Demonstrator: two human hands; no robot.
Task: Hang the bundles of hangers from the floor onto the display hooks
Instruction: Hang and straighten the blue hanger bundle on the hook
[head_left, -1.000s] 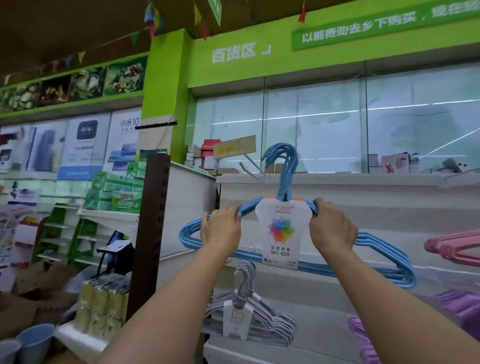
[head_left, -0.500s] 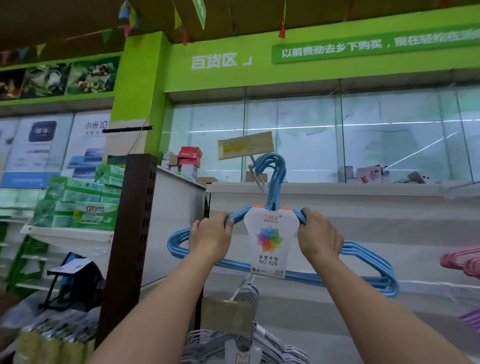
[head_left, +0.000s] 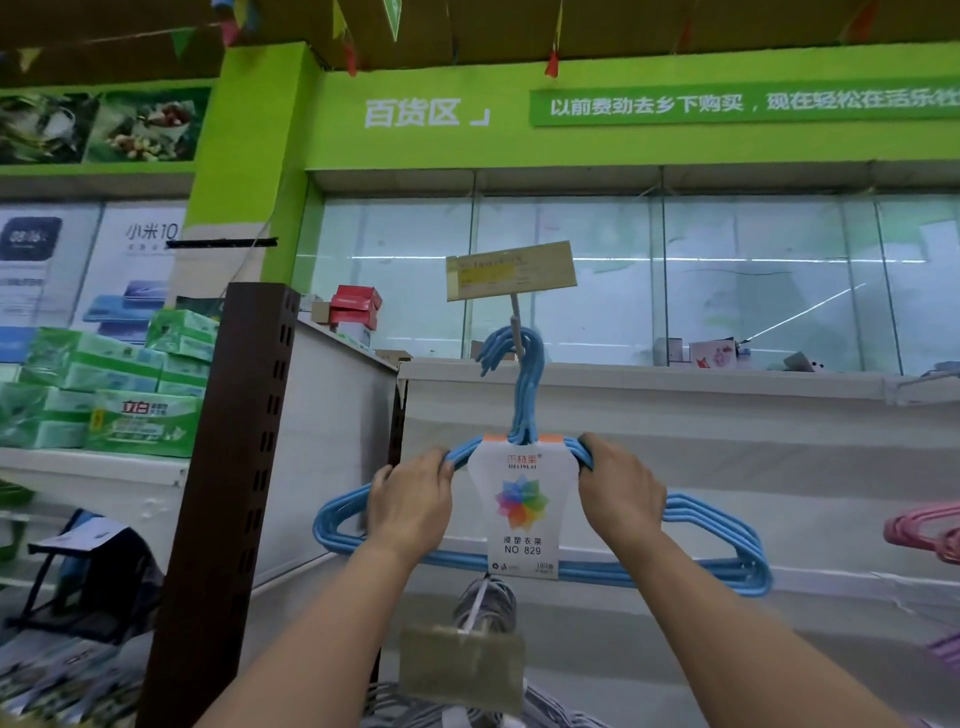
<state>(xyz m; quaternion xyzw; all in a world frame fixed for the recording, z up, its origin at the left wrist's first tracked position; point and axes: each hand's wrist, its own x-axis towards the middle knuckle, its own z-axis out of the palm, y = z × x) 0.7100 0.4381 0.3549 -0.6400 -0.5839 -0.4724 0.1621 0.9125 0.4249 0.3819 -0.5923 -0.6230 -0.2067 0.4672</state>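
1. The blue bundle of hangers (head_left: 540, 525) was up at the display, clear of the floor. Both hands held it by its sloping shoulders, on either side of the white label card (head_left: 523, 512).
2. The left hand (head_left: 413, 506) had its fingers (head_left: 447, 460) curled over the left shoulder wires. The right hand (head_left: 621, 486) gripped the right shoulder the same way. Neither hand had let go.
3. The bundle's blue hooks (head_left: 514, 348) sat around the stem of the upper display hook (head_left: 517, 325), just under its tilted yellow price tag (head_left: 511, 270). Whether the weight already rested on the hook or the hands carried it, I could not tell.
4. My judgement: this bundle was at the last stage of hanging. What remained was to settle the hooks fully and release.
5. Already hung, as far as could be seen: one grey bundle (head_left: 485, 603) on the lower hook, behind another price tag (head_left: 462, 662), and one pink bundle (head_left: 930, 530) at the right edge. Something purple showed below the pink, too cut off to name.
6. Count: one blue bundle in hand, one grey, one pink; two price tags in front; two hands.
7. The floor was out of view, so how many bundles remained there could not be told.
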